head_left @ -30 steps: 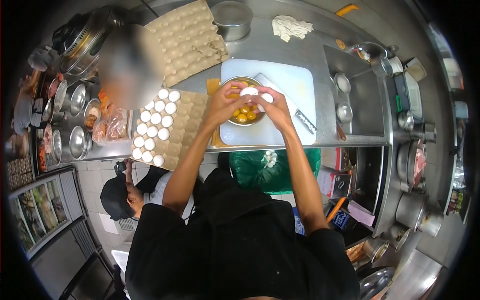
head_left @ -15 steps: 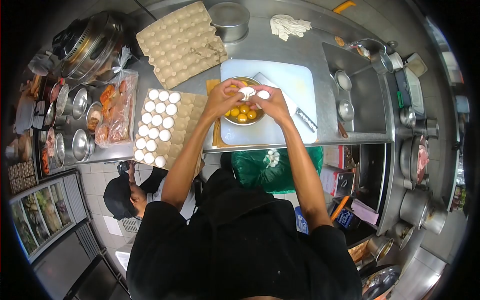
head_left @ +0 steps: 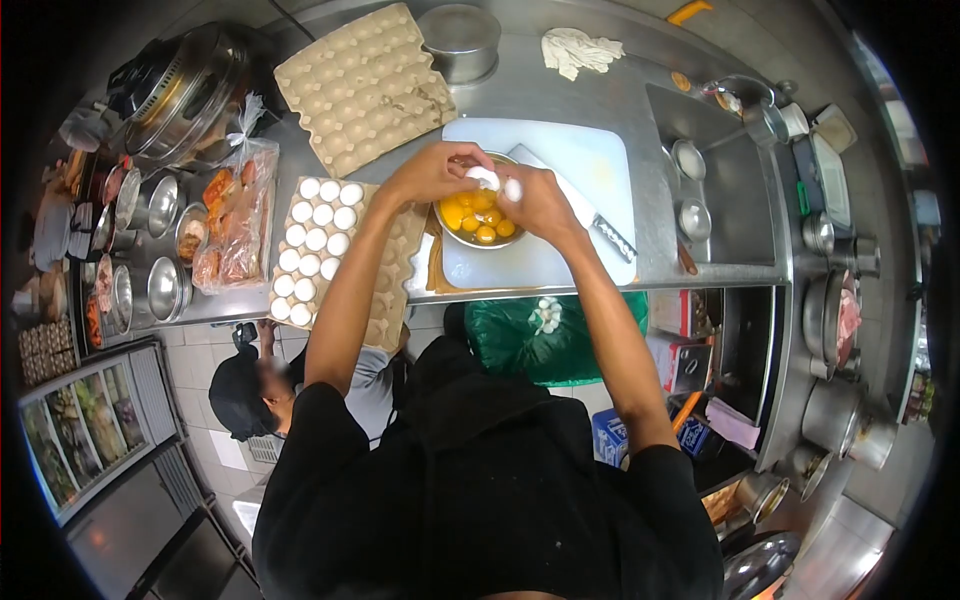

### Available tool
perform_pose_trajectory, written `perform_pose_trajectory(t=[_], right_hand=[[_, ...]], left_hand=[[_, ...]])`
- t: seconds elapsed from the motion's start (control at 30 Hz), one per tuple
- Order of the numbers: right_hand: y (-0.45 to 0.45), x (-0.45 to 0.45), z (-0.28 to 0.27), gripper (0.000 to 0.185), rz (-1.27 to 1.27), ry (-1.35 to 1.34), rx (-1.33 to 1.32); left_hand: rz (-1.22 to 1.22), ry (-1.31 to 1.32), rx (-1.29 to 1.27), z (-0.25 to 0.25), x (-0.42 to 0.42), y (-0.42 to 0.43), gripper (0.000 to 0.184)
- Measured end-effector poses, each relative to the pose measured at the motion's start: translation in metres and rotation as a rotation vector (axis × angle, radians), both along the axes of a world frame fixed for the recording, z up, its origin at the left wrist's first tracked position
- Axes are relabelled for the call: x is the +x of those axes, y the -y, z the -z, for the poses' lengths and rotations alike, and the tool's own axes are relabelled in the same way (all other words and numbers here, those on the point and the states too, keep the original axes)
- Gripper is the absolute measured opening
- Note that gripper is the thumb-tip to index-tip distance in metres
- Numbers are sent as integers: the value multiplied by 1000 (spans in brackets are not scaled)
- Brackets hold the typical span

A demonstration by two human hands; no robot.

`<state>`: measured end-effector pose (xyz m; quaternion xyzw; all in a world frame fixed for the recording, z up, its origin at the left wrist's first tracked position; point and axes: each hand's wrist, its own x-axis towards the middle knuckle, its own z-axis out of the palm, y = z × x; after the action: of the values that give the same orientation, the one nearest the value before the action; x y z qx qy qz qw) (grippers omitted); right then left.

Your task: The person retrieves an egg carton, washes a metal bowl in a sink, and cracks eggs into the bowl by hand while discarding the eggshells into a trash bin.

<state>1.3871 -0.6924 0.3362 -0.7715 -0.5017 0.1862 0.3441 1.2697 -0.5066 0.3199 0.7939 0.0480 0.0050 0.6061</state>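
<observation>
Over a metal bowl [head_left: 452, 238] of several egg yolks [head_left: 485, 216], my left hand [head_left: 432, 178] pinches a cracked white eggshell [head_left: 484, 178]. Close to its right, my right hand [head_left: 540, 205] has its fingers closed on a white egg [head_left: 513, 189]; whether this is whole or a shell half I cannot tell. The bowl rests on a white cutting board [head_left: 590, 150], with a knife [head_left: 610, 238] lying to its right. Left of the bowl, a cardboard egg tray [head_left: 388, 300] holds several white eggs [head_left: 320, 216] in its left columns, partly behind my left forearm.
An egg-free carton tray [head_left: 365, 85] lies at the back, near a round metal tin [head_left: 460, 45] and a white cloth [head_left: 580, 52]. On the right is a sink [head_left: 725, 225]. Eggshells lie on a green bag [head_left: 500, 340] below the counter. Another person [head_left: 245, 395] is low at the left.
My left hand has shifted slightly left and up with the eggshell, and its fingers look more extended. The white egg in my right hand has moved slightly left. More of the yolks shows.
</observation>
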Motion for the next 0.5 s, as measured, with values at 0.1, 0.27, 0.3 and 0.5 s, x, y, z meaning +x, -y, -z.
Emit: perform_pose_trajectory(t=[0.1,0.27,0.3,0.5], right_hand=[[-1,-2,4,33,-16,23,104],[6,-8,5,32,70,-79,223],[18,-8,5,33,116,-136,210],[150,-14,35,39,359,-422,0]], left_hand=[[43,-43,215,-21,0,-5,26],[38,43,413,-42,3,15,31],[-11,96,377,-43,5,26,33],[-74,116,228,9,9,147,47]])
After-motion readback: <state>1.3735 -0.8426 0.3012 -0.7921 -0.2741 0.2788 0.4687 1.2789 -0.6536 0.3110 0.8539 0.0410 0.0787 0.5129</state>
